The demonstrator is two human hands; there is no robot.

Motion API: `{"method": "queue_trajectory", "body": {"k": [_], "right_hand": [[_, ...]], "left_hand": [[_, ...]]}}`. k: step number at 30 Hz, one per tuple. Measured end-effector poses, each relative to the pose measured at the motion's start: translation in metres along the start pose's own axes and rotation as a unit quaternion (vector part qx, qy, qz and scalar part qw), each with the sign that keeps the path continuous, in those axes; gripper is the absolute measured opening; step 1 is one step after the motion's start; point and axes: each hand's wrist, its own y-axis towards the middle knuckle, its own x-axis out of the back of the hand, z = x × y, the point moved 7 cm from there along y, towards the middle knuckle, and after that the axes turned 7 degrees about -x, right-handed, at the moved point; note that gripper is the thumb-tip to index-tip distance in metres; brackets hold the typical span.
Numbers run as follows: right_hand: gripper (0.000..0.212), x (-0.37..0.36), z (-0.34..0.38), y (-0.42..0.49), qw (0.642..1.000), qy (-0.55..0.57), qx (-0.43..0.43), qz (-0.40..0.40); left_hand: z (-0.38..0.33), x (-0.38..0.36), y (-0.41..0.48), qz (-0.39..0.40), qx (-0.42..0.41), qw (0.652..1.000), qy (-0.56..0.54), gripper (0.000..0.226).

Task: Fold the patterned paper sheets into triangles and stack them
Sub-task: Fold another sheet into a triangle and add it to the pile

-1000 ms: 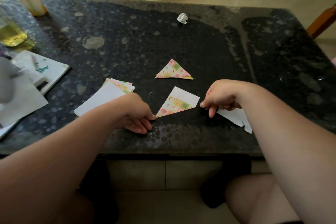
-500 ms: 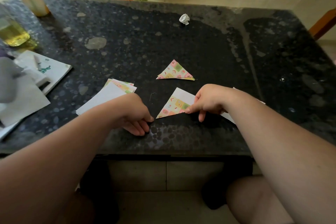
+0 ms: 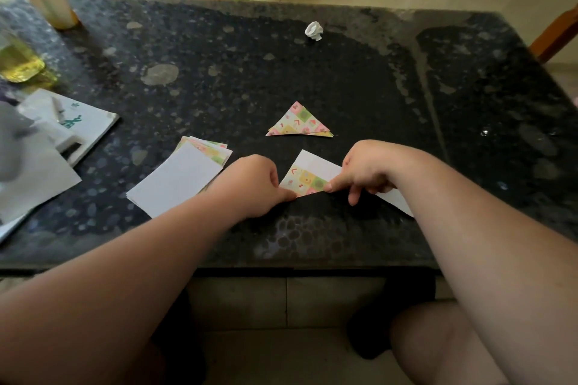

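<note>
Working a half-folded sheet (image 3: 308, 176), flat on the table (image 3: 344, 72) near its front edge, patterned flap over white, long folded edge running left to right and rising slightly rightward. Pinned at its left tip by the left hand (image 3: 253, 187), grip narrow, fingertips closed on the corner. Pressed at the fold's other end by the right hand (image 3: 364, 170), index straight on the paper, other fingers curled round nothing visible. Probably calls for creasing along that edge between the hands. Straight beyond, near: a finished triangle (image 3: 298, 122), about equally reachable by either hand. Just beside the left hand: a stack of unfolded sheets (image 3: 175, 181).
</note>
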Motion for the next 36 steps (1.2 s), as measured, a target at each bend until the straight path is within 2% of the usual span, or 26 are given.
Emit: {"method": "queue_trajectory", "body": {"k": [2,6,10,13,15,19,22,25,29,32,34,36], "right_hand": [[0.048,0.004,-0.008,0.002,0.999,-0.011,-0.038,-0.008],[0.035,0.016,-0.025,0.002,0.997,0.018,-0.074,-0.013],[0.02,0.029,-0.021,-0.001,0.994,0.04,0.0,-0.098],[0.012,0.035,-0.011,-0.001,0.976,0.119,0.069,-0.168],[0.019,0.036,-0.004,-0.004,0.972,0.118,0.084,-0.185],[0.047,0.027,0.01,-0.009,0.979,0.044,0.066,-0.189],[0.053,0.014,0.015,-0.004,0.984,0.035,0.051,-0.169],[0.051,0.007,0.015,-0.003,0.99,0.023,0.037,-0.132],[0.029,0.003,0.014,-0.006,0.992,0.061,0.04,-0.108],[0.016,-0.007,0.008,-0.002,0.973,0.226,0.025,-0.037],[0.011,-0.016,0.006,-0.001,0.938,0.346,0.005,0.029],[0.012,-0.024,0.007,-0.002,0.902,0.426,-0.002,0.077]], "left_hand": [[0.001,-0.005,0.003,0.025,0.01,1.0,0.0,0.036],[0.003,-0.006,0.008,0.051,0.022,0.998,-0.019,0.035],[0.003,-0.006,0.008,0.045,0.022,0.998,-0.03,0.033],[0.003,-0.005,0.007,0.036,0.013,0.999,-0.026,0.032],[0.001,-0.004,0.007,0.028,0.004,0.999,-0.024,0.03],[-0.002,-0.001,0.008,0.011,-0.007,1.0,-0.013,0.024],[-0.007,-0.002,0.008,0.0,-0.029,1.0,0.0,0.021],[-0.011,-0.003,0.007,-0.01,-0.051,0.999,0.017,0.018],[-0.014,-0.006,0.0,-0.022,-0.07,0.997,0.029,0.02],[-0.018,-0.008,-0.009,-0.057,-0.085,0.995,0.01,0.038],[-0.024,-0.005,-0.015,-0.096,-0.12,0.988,0.034,0.047],[-0.03,-0.003,-0.018,-0.147,-0.162,0.974,0.05,0.045]]}}
